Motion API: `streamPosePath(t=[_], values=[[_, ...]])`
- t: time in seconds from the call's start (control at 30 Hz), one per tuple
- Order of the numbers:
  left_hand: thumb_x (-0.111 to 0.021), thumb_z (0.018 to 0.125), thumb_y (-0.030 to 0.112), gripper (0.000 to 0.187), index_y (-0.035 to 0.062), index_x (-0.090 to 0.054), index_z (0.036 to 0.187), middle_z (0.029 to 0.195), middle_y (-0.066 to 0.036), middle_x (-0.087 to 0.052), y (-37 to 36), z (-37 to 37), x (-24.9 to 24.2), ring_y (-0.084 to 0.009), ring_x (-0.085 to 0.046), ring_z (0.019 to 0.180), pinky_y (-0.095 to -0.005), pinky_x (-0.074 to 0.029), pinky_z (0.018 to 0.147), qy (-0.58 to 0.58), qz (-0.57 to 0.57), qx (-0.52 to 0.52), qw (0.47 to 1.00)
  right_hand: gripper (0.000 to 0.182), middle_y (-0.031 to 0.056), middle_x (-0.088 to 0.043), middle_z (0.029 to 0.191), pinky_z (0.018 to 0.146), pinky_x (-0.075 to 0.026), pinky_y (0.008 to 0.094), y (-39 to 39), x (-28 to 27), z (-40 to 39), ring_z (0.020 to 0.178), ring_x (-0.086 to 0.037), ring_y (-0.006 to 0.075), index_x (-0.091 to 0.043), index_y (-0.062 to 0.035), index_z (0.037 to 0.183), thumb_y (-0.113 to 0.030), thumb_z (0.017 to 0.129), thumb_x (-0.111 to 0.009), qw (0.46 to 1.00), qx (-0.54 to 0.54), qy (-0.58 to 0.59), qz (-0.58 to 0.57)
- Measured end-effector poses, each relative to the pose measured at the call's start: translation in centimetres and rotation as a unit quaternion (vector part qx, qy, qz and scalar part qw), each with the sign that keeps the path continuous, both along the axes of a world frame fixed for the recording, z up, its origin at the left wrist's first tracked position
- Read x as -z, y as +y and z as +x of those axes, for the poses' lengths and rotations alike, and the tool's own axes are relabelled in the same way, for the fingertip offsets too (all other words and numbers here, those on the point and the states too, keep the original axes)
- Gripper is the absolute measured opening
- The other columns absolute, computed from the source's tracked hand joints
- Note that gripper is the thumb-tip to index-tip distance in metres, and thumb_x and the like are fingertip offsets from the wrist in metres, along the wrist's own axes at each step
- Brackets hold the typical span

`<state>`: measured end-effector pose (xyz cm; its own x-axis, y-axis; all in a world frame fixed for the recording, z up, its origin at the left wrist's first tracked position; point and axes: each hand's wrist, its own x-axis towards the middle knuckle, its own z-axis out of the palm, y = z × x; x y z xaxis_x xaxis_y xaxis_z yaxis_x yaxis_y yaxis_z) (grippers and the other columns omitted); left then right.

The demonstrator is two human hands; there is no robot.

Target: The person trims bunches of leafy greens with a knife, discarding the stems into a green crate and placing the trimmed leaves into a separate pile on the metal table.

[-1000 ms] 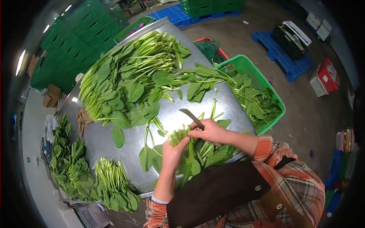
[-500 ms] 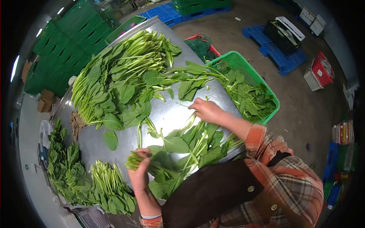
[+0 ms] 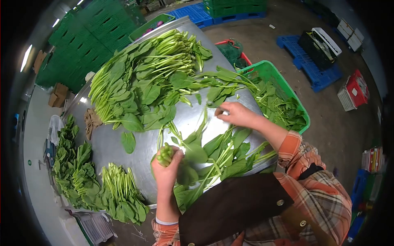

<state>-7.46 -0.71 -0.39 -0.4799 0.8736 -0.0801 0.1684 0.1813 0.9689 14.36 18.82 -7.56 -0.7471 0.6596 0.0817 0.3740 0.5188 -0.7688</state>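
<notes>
My left hand (image 3: 166,169) is wrapped round a bunch of leafy green stems (image 3: 165,154), cut ends up, over the metal table (image 3: 119,151) near its front edge. Farther right, my right hand (image 3: 230,113) has its fingers bent together above the table; what they hold, if anything, is too blurred to tell. Loose leafy stems (image 3: 230,153) lie between my hands and my apron. A large heap of the same greens (image 3: 143,78) covers the back left of the table.
A green crate (image 3: 301,108) of leaves stands beside the table's right edge. Stacked greens (image 3: 123,192) lie at the front left, by a brown cloth (image 3: 91,122). Green crates (image 3: 82,45) are piled at the back left; blue pallets (image 3: 301,61) rest on the floor.
My left hand has turned the bunch more upright, cut ends towards the camera. My right hand no longer shows the thin stem at its fingertips. The whole view has shifted slightly.
</notes>
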Motion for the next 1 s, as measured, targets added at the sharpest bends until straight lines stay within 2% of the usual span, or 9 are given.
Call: streamPosePath(t=[0.17, 0.23, 0.27, 0.4, 0.5, 0.6, 0.77, 0.83, 1.0], values=[[-0.070, 0.078, 0.010, 0.017, 0.0036, -0.060, 0.089, 0.074, -0.003, -0.060, -3.6, -6.4, -1.4, -0.0108, -0.055, 0.061, -0.0226, -0.043, 0.058, 0.027, 0.055, -0.205, 0.977, 0.031, 0.0152, -0.058, 0.092, 0.072, -0.051, 0.0421, -1.9, 2.5, 0.6, 0.083, -0.061, 0.0348, -0.057, -0.0072, 0.109, -0.017, 0.080, -0.062, 0.990, 0.051, -0.091, 0.092], [-0.069, 0.080, 0.014, 0.018, 0.0040, -0.059, 0.091, 0.070, -0.002, -0.055, -5.3, -8.6, -2.9, -0.0098, -0.051, 0.060, -0.0224, -0.041, 0.057, 0.078, 0.096, -0.307, 0.944, 0.033, 0.0149, -0.058, 0.106, 0.070, -0.051, 0.0430, -5.9, 0.1, -2.2, 0.080, -0.062, 0.0350, -0.052, -0.0083, 0.115, -0.020, 0.084, -0.057, 0.971, 0.013, -0.211, -0.115], [-0.066, 0.082, 0.015, 0.017, 0.0036, -0.058, 0.092, 0.068, -0.001, -0.052, -6.0, -9.0, -3.7, -0.0096, -0.048, 0.059, -0.0226, -0.040, 0.056, 0.087, 0.112, -0.319, 0.937, 0.037, 0.0149, -0.058, 0.109, 0.071, -0.053, 0.0423, -7.2, 2.5, -4.1, 0.082, -0.063, 0.0344, -0.049, -0.0113, 0.120, -0.020, 0.084, -0.055, 0.938, -0.151, -0.287, -0.124], [-0.063, 0.084, 0.013, 0.017, 0.0013, -0.055, 0.093, 0.066, -0.002, -0.049, -6.3, -9.4, -3.5, -0.0096, -0.045, 0.055, -0.0232, -0.038, 0.053, 0.067, 0.204, -0.299, 0.930, 0.049, 0.0238, -0.037, 0.137, 0.061, -0.052, 0.0422, -16.2, 7.5, -8.6, 0.067, -0.063, 0.0313, -0.048, -0.0156, 0.127, -0.030, 0.082, -0.060, 0.924, -0.378, -0.031, 0.053], [-0.062, 0.085, 0.012, 0.016, 0.0003, -0.053, 0.093, 0.066, -0.003, -0.049, -6.4, -9.3, -2.7, -0.0101, -0.045, 0.055, -0.0234, -0.037, 0.052, 0.052, 0.183, -0.281, 0.941, 0.051, 0.0198, -0.019, 0.148, 0.062, -0.053, 0.0403, -15.0, 9.1, -11.6, 0.070, -0.063, 0.0299, -0.047, -0.0187, 0.130, -0.025, 0.082, -0.062, 0.915, -0.374, -0.150, 0.020], [-0.062, 0.085, 0.012, 0.017, 0.0003, -0.053, 0.093, 0.065, -0.003, -0.048, -6.0, -9.2, -1.5, -0.0104, -0.045, 0.055, -0.0234, -0.038, 0.052, 0.010, 0.179, -0.297, 0.938, 0.041, 0.0163, -0.025, 0.147, 0.063, -0.054, 0.0384, -8.6, 7.5, -12.9, 0.076, -0.064, 0.0286, -0.052, -0.0187, 0.124, -0.021, 0.083, -0.058, 0.955, -0.246, -0.155, -0.055], [-0.063, 0.085, 0.013, 0.017, 0.0004, -0.053, 0.092, 0.066, -0.004, -0.048, -5.9, -9.7, -0.6, -0.0109, -0.045, 0.057, -0.0237, -0.039, 0.054, -0.013, 0.177, -0.283, 0.942, 0.046, 0.0151, -0.044, 0.135, 0.080, -0.051, 0.0417, 4.7, 11.9, -10.4, 0.096, -0.061, 0.0328, -0.052, -0.0147, 0.126, -0.021, 0.081, -0.059, 0.979, 0.082, -0.163, 0.094], [-0.063, 0.084, 0.012, 0.018, 0.0004, -0.052, 0.092, 0.066, -0.004, -0.048, -6.6, -9.9, -0.4, -0.0110, -0.045, 0.057, -0.0238, -0.040, 0.054, -0.001, 0.169, -0.285, 0.943, 0.047, 0.0182, -0.056, 0.119, 0.087, -0.048, 0.0421, 7.8, 8.2, -5.3, 0.102, -0.058, 0.0341, -0.054, -0.0129, 0.125, -0.025, 0.080, -0.063, 0.968, 0.171, -0.183, -0.016], [-0.063, 0.084, 0.011, 0.018, 0.0010, -0.052, 0.094, 0.070, -0.004, -0.049, -9.3, -11.1, 0.7, -0.0118, -0.047, 0.058, -0.0246, -0.039, 0.055, -0.005, 0.148, -0.341, 0.928, 0.057, 0.0220, -0.039, 0.136, 0.095, -0.043, 0.0426, 10.9, 8.2, 6.1, 0.115, -0.051, 0.0347, -0.046, -0.0062, 0.130, -0.025, 0.080, -0.066, 0.905, 0.347, -0.246, 0.022]])
